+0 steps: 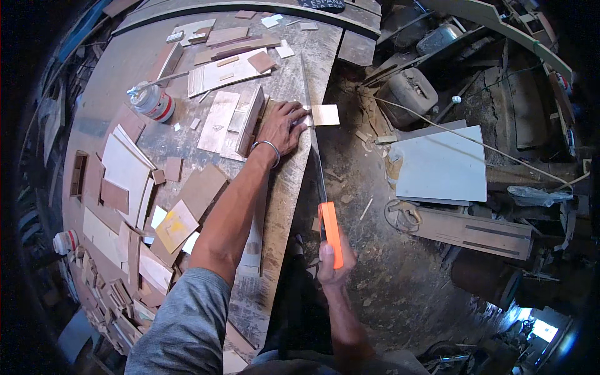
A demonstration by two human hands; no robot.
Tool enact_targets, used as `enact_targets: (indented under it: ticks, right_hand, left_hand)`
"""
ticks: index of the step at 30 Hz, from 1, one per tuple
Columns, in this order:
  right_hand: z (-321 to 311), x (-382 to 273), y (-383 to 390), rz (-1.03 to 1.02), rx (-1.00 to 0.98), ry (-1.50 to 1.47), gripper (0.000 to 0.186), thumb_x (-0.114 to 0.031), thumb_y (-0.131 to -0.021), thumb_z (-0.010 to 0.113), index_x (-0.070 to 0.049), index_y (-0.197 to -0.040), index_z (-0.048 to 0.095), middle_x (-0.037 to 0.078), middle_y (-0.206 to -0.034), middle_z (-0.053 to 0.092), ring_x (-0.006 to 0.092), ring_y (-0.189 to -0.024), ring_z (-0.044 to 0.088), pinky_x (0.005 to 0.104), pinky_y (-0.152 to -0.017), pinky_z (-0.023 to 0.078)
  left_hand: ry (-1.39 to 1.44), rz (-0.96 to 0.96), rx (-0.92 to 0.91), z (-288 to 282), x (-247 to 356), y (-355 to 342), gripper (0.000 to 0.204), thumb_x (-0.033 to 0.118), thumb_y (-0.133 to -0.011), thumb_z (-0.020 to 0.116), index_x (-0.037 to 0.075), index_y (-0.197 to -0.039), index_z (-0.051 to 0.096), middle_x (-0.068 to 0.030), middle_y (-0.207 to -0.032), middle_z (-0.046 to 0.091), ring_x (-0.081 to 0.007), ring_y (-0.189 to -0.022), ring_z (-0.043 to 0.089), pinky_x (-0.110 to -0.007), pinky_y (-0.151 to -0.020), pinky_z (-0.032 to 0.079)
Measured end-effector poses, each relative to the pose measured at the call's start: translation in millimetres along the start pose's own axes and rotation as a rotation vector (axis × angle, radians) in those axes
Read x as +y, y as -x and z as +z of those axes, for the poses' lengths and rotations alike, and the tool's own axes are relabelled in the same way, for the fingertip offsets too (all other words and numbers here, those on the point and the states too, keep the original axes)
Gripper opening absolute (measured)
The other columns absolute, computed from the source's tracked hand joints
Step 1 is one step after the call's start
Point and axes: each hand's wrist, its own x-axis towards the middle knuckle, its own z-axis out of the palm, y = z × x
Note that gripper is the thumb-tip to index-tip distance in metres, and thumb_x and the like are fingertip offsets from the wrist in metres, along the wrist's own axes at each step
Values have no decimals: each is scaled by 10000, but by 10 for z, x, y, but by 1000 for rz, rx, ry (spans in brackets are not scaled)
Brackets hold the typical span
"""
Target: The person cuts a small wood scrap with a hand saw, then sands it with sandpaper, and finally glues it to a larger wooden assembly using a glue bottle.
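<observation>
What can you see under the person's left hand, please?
Around the left hand, the worn tabletop shows, and to the hand's right a pale wood piece juts past the table's edge. Whether that piece continues beneath the hand is hidden.

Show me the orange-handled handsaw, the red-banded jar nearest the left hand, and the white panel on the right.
Handsaw (334,228): head view, on its orange handle.
Jar (151,104): head view, on its side.
White panel (440,165): head view, on its broad face.

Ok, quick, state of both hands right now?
Left hand: palm down, fingers bent at the pale rectangular wood piece jutting past the worn wooden table; whether it grips cannot be told.
Right hand: closed, holding the orange-handled metal handsaw.
</observation>
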Motion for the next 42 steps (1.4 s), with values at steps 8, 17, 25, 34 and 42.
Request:
enact_targets:
  ticks: [8, 17, 25, 34, 42]
  right_hand:
    - [105, 3, -21, -71, 38, 20, 525, -291, -951, 519, 97, -1304, 551, 228, -1086, 647, 279, -836, 680, 360, -726, 534]
    - [28, 94, -24, -183, 35, 39, 536, -266, -962, 526, 92, -1360, 508, 239, -1203, 658, 239, -801, 712, 329, -667, 552]
    - [98, 98, 4, -206, 93, 19, 543, -276, -966, 517, 83, -1373, 496, 220, -1098, 676, 224, -742, 679, 332, -643, 540]
    - [127, 92, 4, -253, 129, -34, 519, -282, -975, 497, 74, -1352, 510, 208, -961, 661, 251, -693, 653, 363, -629, 519]
    - [142, 125, -8, -214, 125, -10, 500, -282, -964, 493, 42, -1342, 545, 175, -851, 631, 236, -652, 637, 353, -593, 502]
  left_hand:
    - [15, 2, 4, 33, 11, 38, 308, 162, -859, 670, 46, -1144, 676, -162, -1225, 616, -380, -1191, 514, -439, -1070, 403]
    - [-2, 2, 0, 25, 9, 15, 301, 160, -866, 667, 50, -1146, 676, -156, -1232, 612, -381, -1194, 514, -435, -1072, 402]
    - [-14, 22, 30, 53, 9, 5, 313, 202, -862, 686, 29, -1122, 677, -159, -1230, 621, -390, -1166, 526, -444, -1022, 435]
    - [-20, -44, -41, 11, 37, 17, 313, 132, -851, 679, 60, -1155, 676, -143, -1262, 605, -380, -1207, 512, -433, -1068, 418]
    - [-14, -23, 1, 44, -10, 36, 298, 185, -865, 674, 46, -1128, 687, -143, -1250, 624, -387, -1181, 526, -449, -1045, 421]
